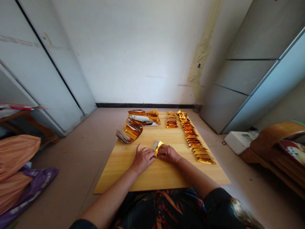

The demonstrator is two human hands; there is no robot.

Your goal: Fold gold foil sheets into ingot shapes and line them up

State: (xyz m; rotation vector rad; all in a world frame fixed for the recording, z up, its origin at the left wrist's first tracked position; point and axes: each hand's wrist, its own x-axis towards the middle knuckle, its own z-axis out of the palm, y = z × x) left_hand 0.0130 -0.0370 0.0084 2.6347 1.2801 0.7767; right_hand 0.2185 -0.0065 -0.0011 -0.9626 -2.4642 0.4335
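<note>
A sheet of gold foil paper [158,145] with a pale side showing lies near the middle of the wooden board, between my two hands. My left hand [143,156] presses its closed fingers on the sheet's left edge, with the thumb sticking up and away. From the other side my right hand [168,153] pinches the gold part, its fingers curled over the paper. Part of the sheet is hidden under the fingers. To the right runs a long row of folded gold paper pieces [192,136], overlapping one another. A shorter row of folded gold pieces [172,120] lies beside it.
Loose stacks of gold and white paper [144,117] sit at the board's far left, with a curled stack [130,132] nearer. The wooden board [124,176] ends close to my lap. A grey fridge [240,73] stands right, a white box [240,141] below it, and bags [19,175] left.
</note>
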